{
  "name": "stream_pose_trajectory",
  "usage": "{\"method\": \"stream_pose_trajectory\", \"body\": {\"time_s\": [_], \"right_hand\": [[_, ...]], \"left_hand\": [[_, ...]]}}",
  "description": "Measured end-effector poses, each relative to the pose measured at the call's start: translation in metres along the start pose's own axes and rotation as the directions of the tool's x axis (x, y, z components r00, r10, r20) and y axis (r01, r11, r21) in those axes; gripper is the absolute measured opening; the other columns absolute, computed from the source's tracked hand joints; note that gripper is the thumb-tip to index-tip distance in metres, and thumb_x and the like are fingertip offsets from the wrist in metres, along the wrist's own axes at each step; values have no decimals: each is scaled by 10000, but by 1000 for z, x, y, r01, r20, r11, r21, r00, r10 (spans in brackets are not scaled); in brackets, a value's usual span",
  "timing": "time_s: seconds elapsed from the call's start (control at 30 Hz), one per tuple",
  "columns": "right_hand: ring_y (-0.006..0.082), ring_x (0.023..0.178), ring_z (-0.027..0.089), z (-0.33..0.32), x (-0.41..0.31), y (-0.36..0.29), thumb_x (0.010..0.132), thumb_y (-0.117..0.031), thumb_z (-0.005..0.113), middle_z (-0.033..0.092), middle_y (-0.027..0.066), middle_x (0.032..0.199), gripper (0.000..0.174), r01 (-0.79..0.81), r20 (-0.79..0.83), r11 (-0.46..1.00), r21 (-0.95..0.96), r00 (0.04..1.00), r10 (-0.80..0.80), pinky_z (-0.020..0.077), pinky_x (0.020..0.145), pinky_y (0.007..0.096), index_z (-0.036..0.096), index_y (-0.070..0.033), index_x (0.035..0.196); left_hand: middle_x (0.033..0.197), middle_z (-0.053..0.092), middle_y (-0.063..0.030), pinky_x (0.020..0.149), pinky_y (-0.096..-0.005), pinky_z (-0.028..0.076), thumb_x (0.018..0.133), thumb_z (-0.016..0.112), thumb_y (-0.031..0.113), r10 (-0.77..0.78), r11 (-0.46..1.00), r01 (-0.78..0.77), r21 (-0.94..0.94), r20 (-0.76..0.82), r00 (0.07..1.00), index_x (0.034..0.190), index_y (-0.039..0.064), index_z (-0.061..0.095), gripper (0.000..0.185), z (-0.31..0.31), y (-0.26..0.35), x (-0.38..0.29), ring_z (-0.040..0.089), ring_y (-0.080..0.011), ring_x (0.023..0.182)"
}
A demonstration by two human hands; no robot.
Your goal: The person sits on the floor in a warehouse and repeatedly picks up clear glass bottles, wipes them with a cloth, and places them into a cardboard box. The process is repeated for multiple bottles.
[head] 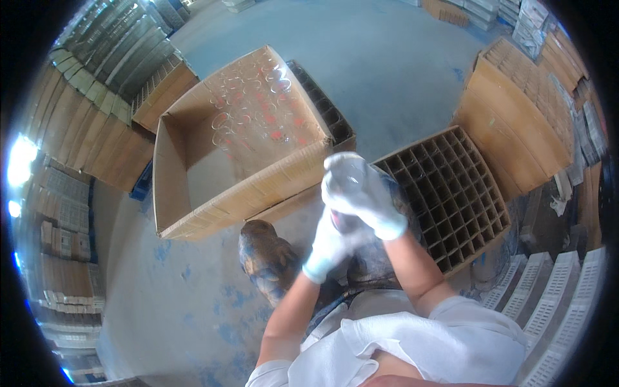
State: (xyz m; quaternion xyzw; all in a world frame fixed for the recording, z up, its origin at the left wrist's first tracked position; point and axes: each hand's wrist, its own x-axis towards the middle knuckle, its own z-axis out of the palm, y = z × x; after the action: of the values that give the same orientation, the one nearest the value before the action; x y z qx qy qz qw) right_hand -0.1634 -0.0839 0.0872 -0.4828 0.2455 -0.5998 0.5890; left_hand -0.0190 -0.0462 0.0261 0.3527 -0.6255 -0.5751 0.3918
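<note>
A clear drinking glass (352, 180) is held up in front of my knees, mostly hidden by white gloves. My right hand (365, 196) wraps around its upper part. Lower down, my left hand (331, 246) closes about the other end, its fingers blurred. A small red patch shows between the two gloves. Just beyond my hands stands a large open cardboard box (271, 181), with several clear glasses (261, 104) bearing red marks grouped over its far right part. To the right of my hands lies a carton with a cardboard grid divider (449, 193); most of its cells look dark.
Another divided carton (324, 99) sits behind the large box. Tall cardboard cartons (517, 121) stand at the right, above white slatted plastic crates (546, 290). Stacked cartons (82, 130) line the left side. The grey floor (169, 290) has blue patches.
</note>
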Motion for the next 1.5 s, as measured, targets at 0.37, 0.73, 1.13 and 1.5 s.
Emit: {"method": "stream_pose_trajectory", "body": {"time_s": [0.37, 0.73, 1.13, 1.5], "right_hand": [[211, 875, 716, -6, 1, -23, 900, -62, 780, 697, 113, 989, 548, -118, 277, 906, 407, 961, 0, 604, 776, 309, 524, 34, 1375], [254, 841, 751, -10, 36, -21, 951, -312, 756, 751, 146, 1013, 567, 81, -86, 970, -231, 991, -104, 614, 733, 381, 553, -31, 1399], [193, 1127, 660, 65, 163, -229, 1065, -111, 612, 610, 119, 1281, 579, 834, 81, 552, -12, 551, -831, 567, 965, 319, 354, -61, 1580], [186, 1258, 613, 102, 209, -294, 1066, -219, 641, 601, 117, 1384, 610, 837, 228, 546, -40, 540, -810, 507, 1036, 304, 371, -30, 1578]], "left_hand": [[1181, 684, -91, 804, -308, 583, 676, 984, 236, -79, 992, 106, -70, 308, 948, 1512, -9, 397, 1051, 0, 44, -7, 668, -166, 1014], [1048, 732, -128, 749, -340, 607, 750, 948, 232, -35, 975, 35, -219, 6, 999, 1295, 3, 516, 733, -14, 55, 12, 710, -180, 858], [1125, 756, -166, 769, -365, 600, 858, 792, 292, 591, 27, 239, 971, -208, 779, 1665, 166, 277, 966, -162, 275, 76, 757, -266, 983], [1381, 620, -197, 1044, -393, 581, 1015, 635, 90, 768, 638, -768, 57, -113, 630, 1520, 35, 475, 532, -157, 367, 103, 683, -290, 1147]]}}
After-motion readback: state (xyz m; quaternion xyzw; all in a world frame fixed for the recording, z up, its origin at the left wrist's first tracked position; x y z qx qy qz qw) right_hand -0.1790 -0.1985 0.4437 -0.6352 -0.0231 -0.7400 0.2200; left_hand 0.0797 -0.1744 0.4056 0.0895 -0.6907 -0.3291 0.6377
